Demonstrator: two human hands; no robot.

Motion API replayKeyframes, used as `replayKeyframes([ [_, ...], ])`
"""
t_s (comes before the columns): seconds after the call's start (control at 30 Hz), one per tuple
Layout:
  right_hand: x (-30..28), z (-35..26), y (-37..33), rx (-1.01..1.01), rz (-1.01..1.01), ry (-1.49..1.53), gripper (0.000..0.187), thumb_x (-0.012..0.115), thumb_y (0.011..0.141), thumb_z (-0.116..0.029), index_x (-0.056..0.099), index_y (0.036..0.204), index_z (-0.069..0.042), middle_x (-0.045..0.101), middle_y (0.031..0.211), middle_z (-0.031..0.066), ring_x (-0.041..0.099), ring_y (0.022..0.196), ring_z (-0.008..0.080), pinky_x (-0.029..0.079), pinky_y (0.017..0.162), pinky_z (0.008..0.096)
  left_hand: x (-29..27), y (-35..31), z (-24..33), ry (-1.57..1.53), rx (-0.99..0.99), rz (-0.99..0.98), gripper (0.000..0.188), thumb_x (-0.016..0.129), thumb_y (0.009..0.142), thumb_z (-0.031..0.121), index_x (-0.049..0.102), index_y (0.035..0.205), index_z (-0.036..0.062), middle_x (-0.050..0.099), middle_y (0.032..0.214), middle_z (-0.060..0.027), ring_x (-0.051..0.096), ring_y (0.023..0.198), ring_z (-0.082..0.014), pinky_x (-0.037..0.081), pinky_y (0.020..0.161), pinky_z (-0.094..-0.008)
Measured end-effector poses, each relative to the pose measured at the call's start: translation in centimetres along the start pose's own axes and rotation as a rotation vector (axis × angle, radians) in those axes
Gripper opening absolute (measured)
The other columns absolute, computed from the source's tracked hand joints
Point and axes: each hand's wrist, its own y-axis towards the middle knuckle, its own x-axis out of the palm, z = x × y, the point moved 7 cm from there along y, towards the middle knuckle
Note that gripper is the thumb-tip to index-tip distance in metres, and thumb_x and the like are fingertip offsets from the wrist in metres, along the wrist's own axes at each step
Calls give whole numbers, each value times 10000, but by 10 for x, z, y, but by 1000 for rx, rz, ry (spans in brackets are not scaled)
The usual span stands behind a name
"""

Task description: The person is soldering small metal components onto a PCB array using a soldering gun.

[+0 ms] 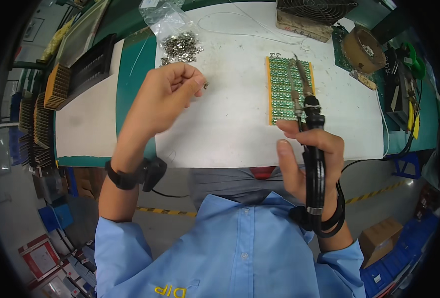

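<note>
My left hand [167,97] is closed in a pinch on a small metal part [206,86], just in front of a loose pile of similar shiny metal parts [180,45]. My right hand [329,144] grips a black soldering iron [313,111] with a thin metal feed tube along its side. The iron's tip points away from me, above a green circuit board panel [281,84] with orange edge strips. Rows of small shiny spots cover the panel, and a couple of metal parts stand at its far left edge. Whether the tip touches it I cannot tell.
A clear plastic bag [159,15] lies behind the pile. At the back right stand a black fan [319,7] and a round brown pot [364,49]. Slotted racks [57,87] line the left side. The iron's black cable [403,151] runs off to the right.
</note>
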Motion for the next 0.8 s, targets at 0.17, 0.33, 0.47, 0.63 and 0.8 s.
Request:
replayKeyframes([
  [0.17,12,3,10,-22,29,0,372,783,746,14,521,1006,-25,702,857,126,732,792,216,522,577,257,11,9,-16,-555,-302,-224,173,608,956,211,640,948,41,639,778,-13,486,570,-40,365,506,-197],
  [0.33,8,10,13,4,76,-2,354,756,770,28,509,1020,-6,683,844,127,735,793,261,553,613,281,-18,23,-7,-225,48,110,168,623,947,153,664,990,-4,630,780,-9,492,597,-63,394,540,-210],
  [0.47,8,21,13,56,17,-15,362,710,822,23,434,1054,-12,698,934,211,724,775,234,556,637,276,-28,19,6,238,292,248,133,652,913,87,687,1010,2,623,776,-16,473,605,-86,412,563,-242],
  [0.63,10,27,7,88,11,-23,335,667,853,26,412,1064,-25,693,938,219,716,796,224,550,663,272,-22,4,-3,415,312,137,103,702,849,52,683,939,5,603,782,-52,468,587,-137,404,553,-259],
  [0.8,10,23,9,64,1,29,334,675,841,33,427,1056,-27,698,919,218,722,822,244,558,674,295,-12,0,-6,577,431,112,133,713,853,59,672,953,-19,622,822,-45,486,631,-98,405,592,-213],
])
